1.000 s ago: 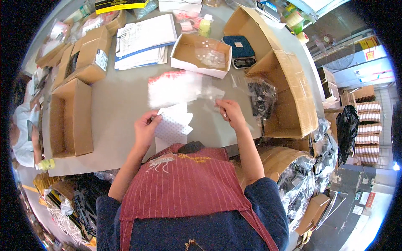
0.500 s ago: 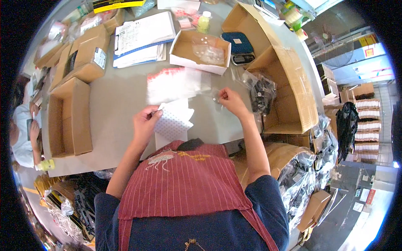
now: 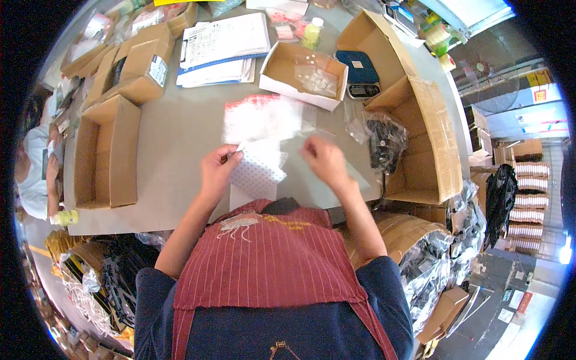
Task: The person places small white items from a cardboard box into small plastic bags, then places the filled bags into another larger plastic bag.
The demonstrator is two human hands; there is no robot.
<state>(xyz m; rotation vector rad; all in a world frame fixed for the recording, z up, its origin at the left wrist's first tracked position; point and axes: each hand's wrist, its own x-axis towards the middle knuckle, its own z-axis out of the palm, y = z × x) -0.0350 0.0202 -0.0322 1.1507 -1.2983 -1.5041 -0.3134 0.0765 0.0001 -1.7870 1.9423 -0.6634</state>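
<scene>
My left hand pinches the upper left corner of a white sheet with small blue-grey dots, which hangs at a slant above the table's near edge. To its right, my right hand is in the air over the tabletop, fingers drawn together and blurred at the tips. What those fingers hold, if anything, I cannot make out. Just beyond both hands lies a pile of clear plastic bags with red top edges. A plain white sheet lies under the dotted one.
An open white carton with small clear bags stands beyond the pile. Cardboard boxes flank the table, one at left, a larger one at right beside bagged black parts. Clipboards with papers lie far back. Another person sits at far left.
My right hand has moved slightly down and closer to the dotted sheet. My left hand keeps its pinch on the sheet's corner. The whole view has shifted slightly.
</scene>
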